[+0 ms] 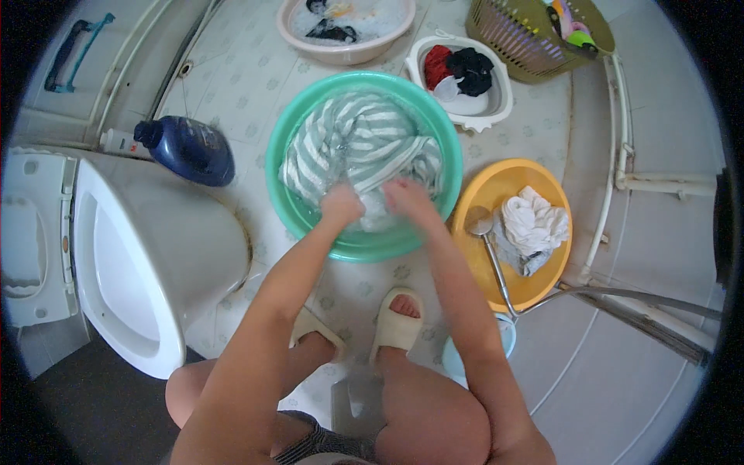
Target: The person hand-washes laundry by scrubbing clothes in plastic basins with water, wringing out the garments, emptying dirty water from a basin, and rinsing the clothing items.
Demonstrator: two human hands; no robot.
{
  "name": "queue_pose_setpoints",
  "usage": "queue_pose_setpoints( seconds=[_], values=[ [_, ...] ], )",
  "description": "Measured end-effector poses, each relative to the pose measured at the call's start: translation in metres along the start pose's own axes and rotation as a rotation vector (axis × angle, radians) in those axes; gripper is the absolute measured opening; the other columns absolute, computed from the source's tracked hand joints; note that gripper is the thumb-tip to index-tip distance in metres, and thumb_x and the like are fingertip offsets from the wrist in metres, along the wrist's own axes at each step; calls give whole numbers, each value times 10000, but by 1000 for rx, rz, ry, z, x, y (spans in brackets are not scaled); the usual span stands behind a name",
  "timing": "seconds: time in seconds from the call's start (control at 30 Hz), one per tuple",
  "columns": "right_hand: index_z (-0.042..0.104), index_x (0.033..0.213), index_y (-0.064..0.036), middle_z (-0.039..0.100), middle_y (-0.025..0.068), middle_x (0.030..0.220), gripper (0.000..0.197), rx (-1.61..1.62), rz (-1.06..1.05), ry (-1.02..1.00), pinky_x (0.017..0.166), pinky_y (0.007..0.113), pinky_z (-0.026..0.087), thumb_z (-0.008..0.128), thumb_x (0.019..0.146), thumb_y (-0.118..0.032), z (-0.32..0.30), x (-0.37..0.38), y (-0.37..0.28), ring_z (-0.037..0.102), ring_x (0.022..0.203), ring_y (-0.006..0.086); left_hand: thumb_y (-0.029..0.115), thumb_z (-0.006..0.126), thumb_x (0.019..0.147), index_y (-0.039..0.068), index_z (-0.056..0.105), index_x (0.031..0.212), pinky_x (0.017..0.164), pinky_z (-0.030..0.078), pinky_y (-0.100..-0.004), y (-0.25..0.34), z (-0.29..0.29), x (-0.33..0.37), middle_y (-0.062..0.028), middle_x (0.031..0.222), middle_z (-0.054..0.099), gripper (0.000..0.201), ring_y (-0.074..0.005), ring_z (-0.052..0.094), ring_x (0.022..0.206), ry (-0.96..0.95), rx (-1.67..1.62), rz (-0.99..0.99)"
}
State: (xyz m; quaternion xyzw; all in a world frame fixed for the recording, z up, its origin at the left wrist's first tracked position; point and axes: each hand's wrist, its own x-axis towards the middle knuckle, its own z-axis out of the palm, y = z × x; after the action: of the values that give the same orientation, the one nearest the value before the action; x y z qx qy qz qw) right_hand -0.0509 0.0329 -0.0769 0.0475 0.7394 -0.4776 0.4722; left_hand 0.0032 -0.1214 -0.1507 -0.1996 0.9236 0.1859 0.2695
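A grey-green and white striped cloth (360, 139) lies bunched and wet in a round green basin (277, 167) with sudsy water. My left hand (343, 203) is closed on the near part of the cloth. Just to its right, my right hand (407, 195) also grips the cloth, slightly smeared by motion. Both fists are close together over the near half of the basin, and the fingertips are partly hidden.
An orange basin (474, 267) at the right holds white cloth (535, 221) and a shower head (480, 225). Behind stand a pink basin (349, 54), a white basin (500, 108) and an olive basket (511, 46). A toilet (174, 240) and dark-blue bottle (190, 151) are at the left.
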Motion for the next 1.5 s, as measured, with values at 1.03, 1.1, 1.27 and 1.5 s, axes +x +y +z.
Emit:
queue_pose_setpoints(
  seconds=[1.03, 1.1, 1.27, 1.5],
  values=[
    [423, 1212, -83, 492, 202, 1083, 638, -676, -308, 385, 843, 434, 442, 730, 675, -236, 10, 3, 48, 512, 1007, 380, 169, 547, 743, 182, 434, 1222, 643, 496, -443, -23, -10, -32, -155, 808, 612, 492, -318, 619, 749, 91, 155, 430],
    [411, 1229, -89, 491, 202, 1125, 640, -784, -369, 337, 899, 433, 427, 706, 674, -213, 19, 28, 64, 482, 1076, 399, 177, 550, 746, 189, 409, 1241, 675, 489, -458, -29, 20, -16, -153, 880, 619, 515, -287, 624, 816, 135, 258, 296],
    [499, 1157, -85, 533, 222, 1117, 426, -997, -205, 300, 868, 463, 439, 589, 755, -195, 14, 88, 77, 524, 1050, 376, 156, 518, 787, 186, 343, 1298, 790, 461, -457, -19, 41, 30, -178, 1108, 568, 541, -327, 567, 1004, -127, 35, 247],
    [594, 929, -82, 648, 142, 850, 177, -1125, -288, 438, 682, 421, 514, 477, 800, -105, 5, 30, 52, 639, 816, 308, 110, 554, 762, 155, 294, 1332, 926, 410, -398, -34, 19, 22, -195, 1242, 491, 628, -348, 501, 1117, -303, 25, 350]
  ],
)
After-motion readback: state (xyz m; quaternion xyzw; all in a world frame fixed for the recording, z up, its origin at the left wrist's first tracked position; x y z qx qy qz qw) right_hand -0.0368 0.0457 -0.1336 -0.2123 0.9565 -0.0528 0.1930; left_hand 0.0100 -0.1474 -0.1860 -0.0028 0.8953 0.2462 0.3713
